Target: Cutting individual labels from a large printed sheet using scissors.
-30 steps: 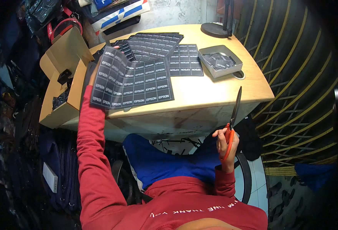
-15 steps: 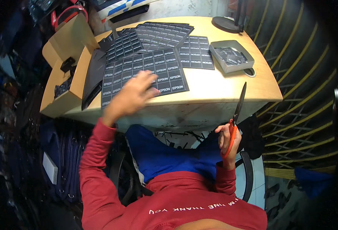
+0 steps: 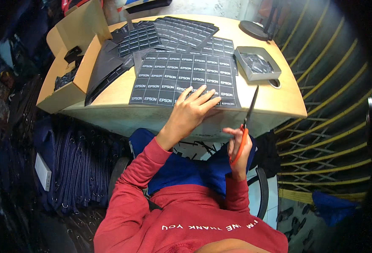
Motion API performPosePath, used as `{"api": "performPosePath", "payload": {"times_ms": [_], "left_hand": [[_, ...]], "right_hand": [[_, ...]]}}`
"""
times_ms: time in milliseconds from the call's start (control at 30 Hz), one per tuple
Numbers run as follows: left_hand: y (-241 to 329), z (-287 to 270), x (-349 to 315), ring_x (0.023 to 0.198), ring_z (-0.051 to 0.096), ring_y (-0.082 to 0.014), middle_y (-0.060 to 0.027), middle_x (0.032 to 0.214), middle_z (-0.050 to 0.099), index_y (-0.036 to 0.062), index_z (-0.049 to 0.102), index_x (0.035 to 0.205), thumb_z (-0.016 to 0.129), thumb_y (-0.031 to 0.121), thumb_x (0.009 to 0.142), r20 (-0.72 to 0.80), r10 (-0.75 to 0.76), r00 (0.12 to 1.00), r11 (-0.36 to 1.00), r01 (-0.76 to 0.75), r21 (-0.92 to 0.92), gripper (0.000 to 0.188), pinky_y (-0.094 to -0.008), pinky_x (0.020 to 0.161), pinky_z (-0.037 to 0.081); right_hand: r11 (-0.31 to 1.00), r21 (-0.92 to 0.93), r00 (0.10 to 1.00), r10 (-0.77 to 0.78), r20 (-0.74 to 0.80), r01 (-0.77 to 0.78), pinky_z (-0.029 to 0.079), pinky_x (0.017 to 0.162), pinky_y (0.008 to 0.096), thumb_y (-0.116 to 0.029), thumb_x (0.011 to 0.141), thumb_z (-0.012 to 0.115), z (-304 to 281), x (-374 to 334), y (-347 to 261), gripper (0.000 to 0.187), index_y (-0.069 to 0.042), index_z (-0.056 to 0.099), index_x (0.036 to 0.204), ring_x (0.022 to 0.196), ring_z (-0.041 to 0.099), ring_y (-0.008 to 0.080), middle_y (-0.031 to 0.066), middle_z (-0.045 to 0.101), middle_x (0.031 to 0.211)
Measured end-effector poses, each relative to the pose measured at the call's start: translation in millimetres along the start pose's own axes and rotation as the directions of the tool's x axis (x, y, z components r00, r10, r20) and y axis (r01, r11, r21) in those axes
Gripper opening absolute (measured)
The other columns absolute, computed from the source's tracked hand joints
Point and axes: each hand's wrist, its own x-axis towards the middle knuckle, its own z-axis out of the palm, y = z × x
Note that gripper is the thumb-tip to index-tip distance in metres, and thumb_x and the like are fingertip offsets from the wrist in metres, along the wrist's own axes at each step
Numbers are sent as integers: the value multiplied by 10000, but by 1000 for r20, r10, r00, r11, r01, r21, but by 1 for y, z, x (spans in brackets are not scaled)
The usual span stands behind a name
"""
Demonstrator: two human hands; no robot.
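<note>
My left hand (image 3: 193, 107) rests with fingers spread on the lower right part of a black sheet (image 3: 165, 78) printed with a grid of white-lettered labels. The sheet lies near the table's front edge. My right hand (image 3: 239, 147) is closed around the orange handles of a pair of scissors (image 3: 250, 110). Their dark blades point up and away, just in front of the table edge, apart from the sheet. More printed sheets (image 3: 186, 31) lie overlapped behind it. At the right stands a small grey open box (image 3: 257, 76) with dark cut pieces inside.
An open cardboard box (image 3: 84, 69) with dark items stands on the table's left. A round black stand base (image 3: 253, 30) sits at the far right corner. A yellow-barred folding gate (image 3: 325, 130) runs along the right, and dark blue bags (image 3: 82, 168) hang at lower left.
My left hand has moved right and come down on the sheet, which has slid right and turned straighter. The right hand with the scissors has shifted slightly left in view.
</note>
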Motion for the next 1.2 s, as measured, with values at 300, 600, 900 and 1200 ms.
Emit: {"api": "performPosePath", "payload": {"times_ms": [300, 600, 900, 1200], "left_hand": [[17, 4, -10, 1230, 451, -254, -84, 1284, 508, 208, 573, 1208, 635, 222, 815, -5, 72, 997, 994, -71, 87, 398, -559, 1024, 267], [71, 40, -42, 652, 552, -102, -52, 802, 609, 14, 607, 834, 703, 125, 809, -2, -597, 802, 384, 284, -879, 148, -250, 609, 461], [53, 61, -24, 644, 566, -89, -35, 767, 616, 33, 604, 873, 568, 338, 916, 356, -657, 665, -245, 258, -934, 311, -231, 574, 434], [50, 54, -22, 604, 584, -98, -45, 699, 627, 10, 651, 801, 646, 192, 871, 236, -742, 628, -118, 223, -968, 195, -226, 539, 453]], "right_hand": [[987, 163, 991, 24, -130, -3, 231, 374, 171, -138, 877, 620, 28, 30, -12, 112, -48, 552, 875, 432, 353, -15, -73, 488, 621], [996, 82, 986, 35, -161, -22, 262, 425, 171, -118, 868, 630, 34, 34, -16, 122, -55, 541, 813, 494, 357, -5, -73, 469, 629], [983, -122, 989, -144, -39, 138, 362, 530, 191, -267, 900, 611, 8, 20, -6, 260, -28, 522, 854, 609, 429, 31, -23, 515, 717], [963, -224, 966, 190, 177, -149, 398, 586, 245, -374, 911, 545, -44, -68, 12, 357, -31, 452, 886, 643, 450, 95, 25, 472, 731]]}}
